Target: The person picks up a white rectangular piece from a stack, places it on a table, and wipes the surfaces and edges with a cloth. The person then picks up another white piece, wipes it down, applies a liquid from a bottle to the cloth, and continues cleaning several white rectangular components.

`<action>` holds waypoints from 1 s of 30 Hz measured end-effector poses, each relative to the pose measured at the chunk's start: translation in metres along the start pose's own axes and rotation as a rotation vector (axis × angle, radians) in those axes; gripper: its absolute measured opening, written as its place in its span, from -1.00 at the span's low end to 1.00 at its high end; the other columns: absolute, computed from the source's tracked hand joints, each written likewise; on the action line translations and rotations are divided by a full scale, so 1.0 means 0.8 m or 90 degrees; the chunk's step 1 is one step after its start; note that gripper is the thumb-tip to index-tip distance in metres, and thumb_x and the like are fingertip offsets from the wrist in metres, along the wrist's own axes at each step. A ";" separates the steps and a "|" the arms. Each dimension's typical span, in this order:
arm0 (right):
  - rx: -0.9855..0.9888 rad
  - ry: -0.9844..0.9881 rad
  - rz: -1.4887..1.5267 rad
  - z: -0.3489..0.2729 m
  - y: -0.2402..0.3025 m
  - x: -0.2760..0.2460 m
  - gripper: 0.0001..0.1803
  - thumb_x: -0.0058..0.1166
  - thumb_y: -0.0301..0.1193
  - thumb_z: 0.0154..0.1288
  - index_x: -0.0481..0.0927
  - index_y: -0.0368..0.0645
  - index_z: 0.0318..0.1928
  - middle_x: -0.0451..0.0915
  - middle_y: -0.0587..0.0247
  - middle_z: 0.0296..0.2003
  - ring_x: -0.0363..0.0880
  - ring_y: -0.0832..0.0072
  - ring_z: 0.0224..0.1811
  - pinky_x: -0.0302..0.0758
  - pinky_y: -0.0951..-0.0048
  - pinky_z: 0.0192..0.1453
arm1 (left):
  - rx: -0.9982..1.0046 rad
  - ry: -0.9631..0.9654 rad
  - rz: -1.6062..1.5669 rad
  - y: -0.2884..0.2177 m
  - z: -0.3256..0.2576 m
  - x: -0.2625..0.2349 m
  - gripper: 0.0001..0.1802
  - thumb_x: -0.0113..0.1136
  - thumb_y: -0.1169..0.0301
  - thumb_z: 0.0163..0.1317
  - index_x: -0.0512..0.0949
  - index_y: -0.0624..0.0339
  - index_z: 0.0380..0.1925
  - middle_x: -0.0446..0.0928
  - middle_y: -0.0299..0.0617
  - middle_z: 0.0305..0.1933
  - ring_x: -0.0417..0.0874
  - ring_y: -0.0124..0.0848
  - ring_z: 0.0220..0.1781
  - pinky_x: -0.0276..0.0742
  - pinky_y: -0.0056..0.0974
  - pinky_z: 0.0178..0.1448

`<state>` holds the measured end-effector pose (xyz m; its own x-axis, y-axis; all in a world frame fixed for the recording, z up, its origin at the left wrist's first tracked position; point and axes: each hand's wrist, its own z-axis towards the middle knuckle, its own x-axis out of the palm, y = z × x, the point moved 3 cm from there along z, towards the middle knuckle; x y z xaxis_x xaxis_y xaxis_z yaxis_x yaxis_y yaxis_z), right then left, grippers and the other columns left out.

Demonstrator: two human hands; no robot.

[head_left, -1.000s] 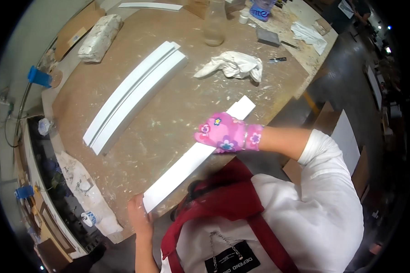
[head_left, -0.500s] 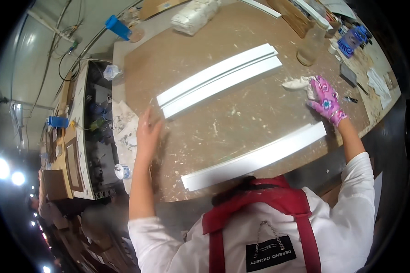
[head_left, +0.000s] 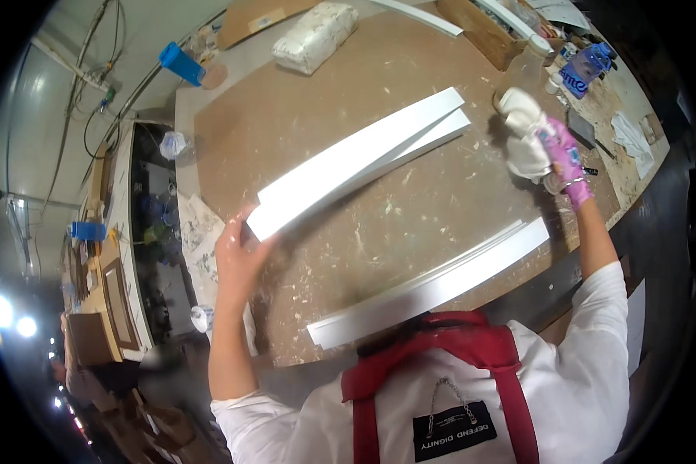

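Rag (head_left: 524, 131) hides right hand (head_left: 558, 155) fingers; left hand (head_left: 238, 259) grips trim (head_left: 356, 158).

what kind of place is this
Most likely a workshop for painting or finishing trim. A paint-spattered workbench holds long white moulding strips; the left hand grips one strip's end, and the gloved right hand clutches a white rag.

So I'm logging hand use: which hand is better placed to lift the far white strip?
Left, probably. The left hand already grips the end of the far white strip, while the right hand holds a white rag.
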<state>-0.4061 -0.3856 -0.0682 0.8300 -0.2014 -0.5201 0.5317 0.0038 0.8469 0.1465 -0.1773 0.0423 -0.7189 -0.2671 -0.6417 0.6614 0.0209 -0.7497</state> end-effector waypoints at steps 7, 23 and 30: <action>-0.549 0.255 -0.132 -0.151 0.304 0.104 -0.52 0.00 -0.23 0.29 0.43 -0.18 0.16 0.50 0.06 0.00 0.51 0.29 0.03 0.46 0.31 0.14 | -0.021 -0.037 -0.190 -0.064 -0.077 0.029 -0.41 0.42 0.54 -0.08 0.35 0.27 -0.02 0.42 -0.14 -0.06 0.50 -0.38 0.01 0.45 -0.32 0.09; -0.685 0.404 -0.248 -0.192 0.304 0.153 -0.46 0.05 -0.37 0.18 0.36 0.02 0.22 0.55 0.24 -0.06 0.49 0.35 0.01 0.46 0.32 0.12 | -0.228 0.123 -0.330 -0.030 -0.108 0.071 -0.48 0.24 0.67 0.08 0.28 0.23 0.03 0.50 -0.12 -0.05 0.59 -0.42 -0.13 0.54 -0.39 -0.03; -0.768 0.457 -0.296 -0.232 0.254 0.192 -0.41 -0.19 0.03 0.31 0.23 0.24 0.32 0.46 0.24 0.12 0.45 0.27 0.16 0.43 0.18 0.20 | -0.201 0.113 -0.348 -0.019 -0.113 0.083 -0.47 0.31 0.66 -0.01 0.34 0.23 -0.01 0.51 -0.12 -0.09 0.57 -0.44 -0.06 0.51 -0.37 0.02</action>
<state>-0.1395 -0.2339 0.0038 0.2628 0.1023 -0.9594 0.2844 0.9420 0.1783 0.0693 -0.1081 -0.0036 -0.9762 -0.1563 -0.1506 0.1150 0.2158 -0.9696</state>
